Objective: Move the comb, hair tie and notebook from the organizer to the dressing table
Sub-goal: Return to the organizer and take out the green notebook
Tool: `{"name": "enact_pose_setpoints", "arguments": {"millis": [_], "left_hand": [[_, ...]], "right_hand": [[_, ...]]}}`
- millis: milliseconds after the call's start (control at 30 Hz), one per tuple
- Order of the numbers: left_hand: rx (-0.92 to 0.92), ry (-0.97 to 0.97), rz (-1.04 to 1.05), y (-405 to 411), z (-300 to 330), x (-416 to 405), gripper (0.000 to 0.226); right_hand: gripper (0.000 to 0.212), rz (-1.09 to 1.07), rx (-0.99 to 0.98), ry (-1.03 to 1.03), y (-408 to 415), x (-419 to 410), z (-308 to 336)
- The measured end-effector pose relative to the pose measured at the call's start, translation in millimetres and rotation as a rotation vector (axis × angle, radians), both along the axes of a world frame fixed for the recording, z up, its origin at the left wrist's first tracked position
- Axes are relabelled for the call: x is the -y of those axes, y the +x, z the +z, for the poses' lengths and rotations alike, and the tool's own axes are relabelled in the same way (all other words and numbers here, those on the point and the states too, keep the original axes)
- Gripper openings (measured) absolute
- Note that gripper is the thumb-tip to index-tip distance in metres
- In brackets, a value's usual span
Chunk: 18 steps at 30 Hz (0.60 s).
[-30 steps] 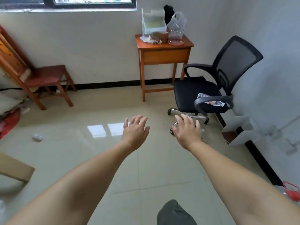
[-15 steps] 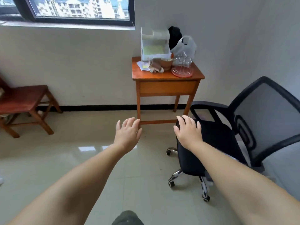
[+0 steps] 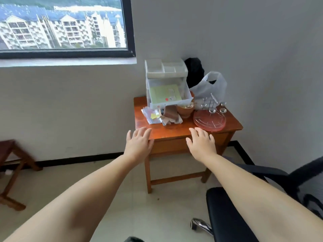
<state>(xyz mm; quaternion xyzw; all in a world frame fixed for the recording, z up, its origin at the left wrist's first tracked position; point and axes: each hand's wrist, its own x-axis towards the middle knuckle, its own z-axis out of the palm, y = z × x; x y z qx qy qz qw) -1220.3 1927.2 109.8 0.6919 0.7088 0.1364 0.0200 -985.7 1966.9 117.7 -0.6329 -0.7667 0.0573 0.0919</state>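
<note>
A white plastic organizer [image 3: 166, 74] stands at the back of a small orange wooden table [image 3: 176, 132] against the wall. Its lower drawer is pulled out and holds a pale green notebook [image 3: 161, 93] with small items on it that I cannot make out. I cannot pick out a comb or a hair tie. My left hand [image 3: 139, 143] and my right hand [image 3: 201, 142] are stretched forward, palms down, fingers apart and empty, in front of the table's near edge.
On the table lie a clear packet of papers [image 3: 152, 116], a brown pot [image 3: 185, 110], a pink round board with metal springs [image 3: 209, 119] and a white plastic bag [image 3: 209, 88]. A black office chair [image 3: 230, 215] is at lower right, a wooden stool [image 3: 10, 168] at left.
The view has moved closer to the table and tilted up, so the table and organizer now sit just beyond my hands. Both hands stay open and empty.
</note>
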Motion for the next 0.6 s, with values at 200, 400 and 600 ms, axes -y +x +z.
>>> {"name": "enact_pose_setpoints", "arguments": {"millis": [200, 400, 600], "left_hand": [[0.055, 0.025, -0.002, -15, 2, -122, 0.052], [0.265, -0.084, 0.114, -24, -16, -217, 0.07], [0.145, -0.06, 0.086, -33, -28, -258, 0.044]], "right_hand": [[0.046, 0.005, -0.152, -0.003, -29, -128, 15], [0.044, 0.027, -0.176, -0.045, -67, -259, 21], [0.045, -0.193, -0.229, -0.358, -88, -333, 15]]}}
